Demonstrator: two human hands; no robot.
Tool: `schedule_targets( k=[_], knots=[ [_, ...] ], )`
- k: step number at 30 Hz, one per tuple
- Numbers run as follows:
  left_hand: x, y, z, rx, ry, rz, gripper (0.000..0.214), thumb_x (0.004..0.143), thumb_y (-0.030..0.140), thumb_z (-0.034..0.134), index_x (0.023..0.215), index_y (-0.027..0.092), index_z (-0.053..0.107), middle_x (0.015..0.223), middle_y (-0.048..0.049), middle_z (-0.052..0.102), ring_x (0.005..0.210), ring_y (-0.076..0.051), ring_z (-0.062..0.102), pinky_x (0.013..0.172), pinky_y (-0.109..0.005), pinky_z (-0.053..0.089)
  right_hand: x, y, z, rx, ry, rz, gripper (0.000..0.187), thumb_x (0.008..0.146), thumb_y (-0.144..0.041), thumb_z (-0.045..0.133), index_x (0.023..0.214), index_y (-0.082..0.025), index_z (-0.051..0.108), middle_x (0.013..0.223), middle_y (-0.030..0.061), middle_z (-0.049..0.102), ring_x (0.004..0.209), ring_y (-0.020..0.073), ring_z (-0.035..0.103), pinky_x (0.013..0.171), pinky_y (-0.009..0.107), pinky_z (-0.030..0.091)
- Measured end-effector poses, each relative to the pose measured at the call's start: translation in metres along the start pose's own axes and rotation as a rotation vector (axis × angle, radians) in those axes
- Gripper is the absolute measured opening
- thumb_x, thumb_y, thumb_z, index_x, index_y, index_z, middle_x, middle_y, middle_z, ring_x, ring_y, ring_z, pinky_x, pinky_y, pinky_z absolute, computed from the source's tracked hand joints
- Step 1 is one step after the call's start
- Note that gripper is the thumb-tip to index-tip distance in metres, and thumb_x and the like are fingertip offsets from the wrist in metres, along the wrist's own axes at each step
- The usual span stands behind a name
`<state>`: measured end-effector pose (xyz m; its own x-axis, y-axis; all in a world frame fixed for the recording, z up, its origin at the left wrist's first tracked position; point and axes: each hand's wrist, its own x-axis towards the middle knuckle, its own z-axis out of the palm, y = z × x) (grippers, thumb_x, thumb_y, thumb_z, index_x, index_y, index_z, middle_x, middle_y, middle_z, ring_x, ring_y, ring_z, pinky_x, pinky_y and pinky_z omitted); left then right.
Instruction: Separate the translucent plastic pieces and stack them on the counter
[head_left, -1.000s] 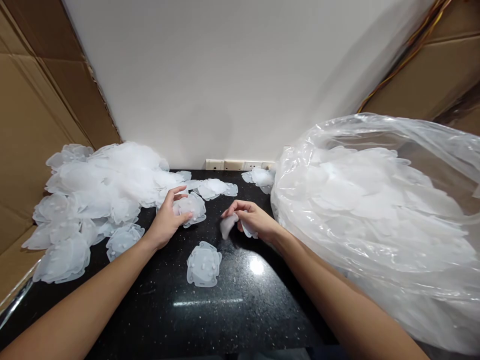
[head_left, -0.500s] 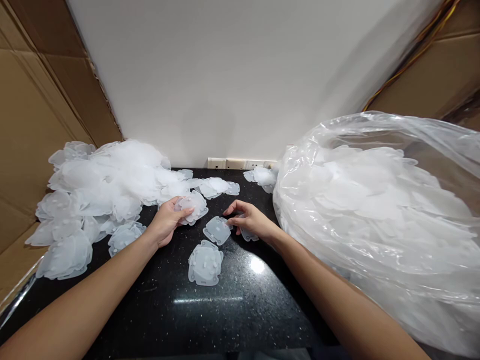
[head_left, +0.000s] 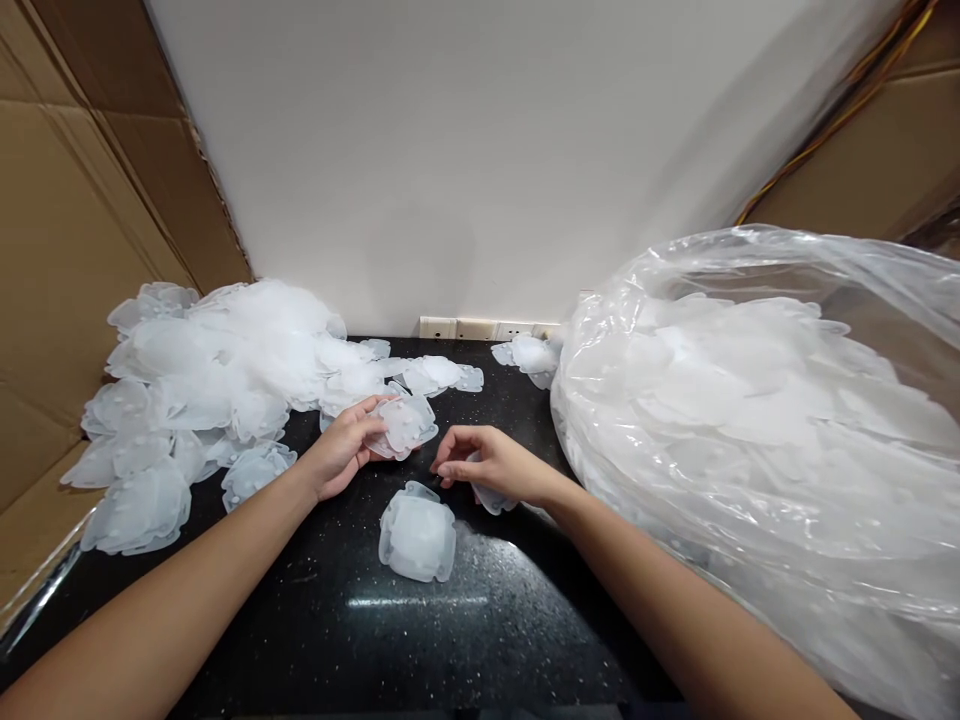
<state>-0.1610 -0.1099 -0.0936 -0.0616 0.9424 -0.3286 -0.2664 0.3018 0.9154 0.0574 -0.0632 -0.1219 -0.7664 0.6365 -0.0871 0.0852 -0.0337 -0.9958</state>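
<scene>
My left hand [head_left: 343,450] grips a small bunch of translucent white plastic pieces [head_left: 403,425] just above the black speckled counter [head_left: 420,640]. To its right, my right hand [head_left: 487,462] is curled with its fingers pinched, and a translucent piece [head_left: 495,497] shows under the palm. A short stack of the same pieces [head_left: 418,535] lies on the counter just in front of both hands. The pieces are flat, roughly square with lobed edges and small studs.
A large heap of the same pieces [head_left: 217,370] fills the counter's left side against cardboard [head_left: 67,250]. A big clear plastic bag [head_left: 757,420] full of pieces takes up the right. A few loose pieces [head_left: 529,356] lie near the wall sockets [head_left: 480,328].
The piece my right hand was laying down a moment ago now rests on top of the short stack. My left hand has drawn its bunch slightly to the right and nearer.
</scene>
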Motion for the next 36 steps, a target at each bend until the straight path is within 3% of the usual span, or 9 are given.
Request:
schedule_targets(
  k=[3,5,8,11,15,20,26,30,36],
  knots=[
    [-0.002,-0.004,-0.001,0.027,-0.098,0.016,0.048,0.071,0.012,0.072,0.118,0.019,0.062,0.102,-0.0066,0.074,0.078,-0.018,0.072,0.071,-0.028,0.058,0.006,0.005,0.003,-0.100,0.259,-0.094,0.031,0.073,-0.042,0.076,0.079,-0.021,0.054,0.072,-0.0027,0.061,0.050,0.0088,0.055,0.047,0.022,0.041],
    [-0.003,-0.006,-0.002,0.052,-0.169,0.034,0.052,0.071,0.016,0.076,0.120,0.020,0.062,0.102,-0.0064,0.074,0.081,-0.018,0.071,0.074,-0.028,0.056,0.009,0.008,0.002,-0.015,0.322,-0.089,0.035,0.074,-0.049,0.073,0.083,-0.021,0.053,0.075,-0.0024,0.062,0.045,0.0078,0.051,0.043,0.022,0.039],
    [-0.003,-0.007,-0.002,0.097,-0.220,0.051,0.053,0.070,0.020,0.081,0.120,0.019,0.063,0.094,-0.0056,0.073,0.078,-0.016,0.068,0.073,-0.026,0.052,0.012,0.009,0.001,0.093,0.304,-0.048,0.040,0.070,-0.052,0.074,0.089,-0.020,0.058,0.071,-0.0012,0.065,0.045,0.0086,0.050,0.042,0.022,0.039],
    [-0.004,-0.007,0.000,0.105,-0.222,0.019,0.055,0.070,0.022,0.082,0.121,0.018,0.063,0.089,-0.0044,0.072,0.074,-0.015,0.066,0.071,-0.025,0.052,0.011,0.008,-0.002,0.107,0.273,-0.002,0.038,0.067,-0.049,0.077,0.084,-0.018,0.063,0.055,-0.0030,0.060,0.042,0.0078,0.045,0.040,0.020,0.031],
    [-0.005,-0.005,0.002,0.055,-0.173,-0.063,0.041,0.082,0.030,0.074,0.119,0.017,0.065,0.098,-0.0080,0.073,0.083,-0.017,0.068,0.075,-0.028,0.055,0.009,0.004,-0.004,0.220,0.274,0.062,0.038,0.068,-0.049,0.075,0.086,-0.018,0.063,0.052,-0.0025,0.062,0.035,0.0064,0.037,0.036,0.020,0.022],
    [-0.001,-0.006,0.001,-0.063,-0.134,-0.076,0.040,0.092,0.044,0.057,0.119,0.015,0.064,0.109,-0.0150,0.073,0.098,-0.026,0.069,0.086,-0.040,0.056,0.007,0.000,-0.004,0.303,0.224,-0.023,0.030,0.072,-0.045,0.070,0.079,-0.019,0.057,0.072,0.0008,0.070,0.035,0.0055,0.042,0.035,0.021,0.024],
    [0.002,-0.005,-0.004,-0.128,-0.194,-0.104,0.049,0.089,0.056,0.057,0.119,0.017,0.062,0.123,-0.0176,0.069,0.111,-0.032,0.066,0.091,-0.048,0.053,0.004,0.001,-0.001,0.225,0.176,-0.036,0.032,0.070,-0.036,0.076,0.087,-0.020,0.055,0.057,-0.0068,0.056,0.045,0.0072,0.047,0.044,0.019,0.034],
    [0.002,-0.005,-0.006,-0.140,-0.210,-0.098,0.053,0.090,0.061,0.052,0.119,0.018,0.061,0.128,-0.0180,0.066,0.114,-0.032,0.064,0.092,-0.047,0.052,0.003,0.002,-0.001,0.203,0.212,0.009,0.033,0.070,-0.035,0.071,0.095,-0.021,0.053,0.052,-0.0088,0.052,0.040,0.0076,0.042,0.041,0.019,0.030],
    [0.003,-0.005,-0.007,-0.126,-0.224,-0.089,0.055,0.090,0.062,0.049,0.122,0.018,0.059,0.131,-0.0184,0.064,0.117,-0.032,0.063,0.095,-0.048,0.051,0.003,-0.002,-0.001,0.236,0.201,0.033,0.027,0.071,-0.033,0.067,0.091,-0.021,0.053,0.054,-0.0072,0.055,0.041,0.0076,0.045,0.040,0.018,0.032]
  ],
)
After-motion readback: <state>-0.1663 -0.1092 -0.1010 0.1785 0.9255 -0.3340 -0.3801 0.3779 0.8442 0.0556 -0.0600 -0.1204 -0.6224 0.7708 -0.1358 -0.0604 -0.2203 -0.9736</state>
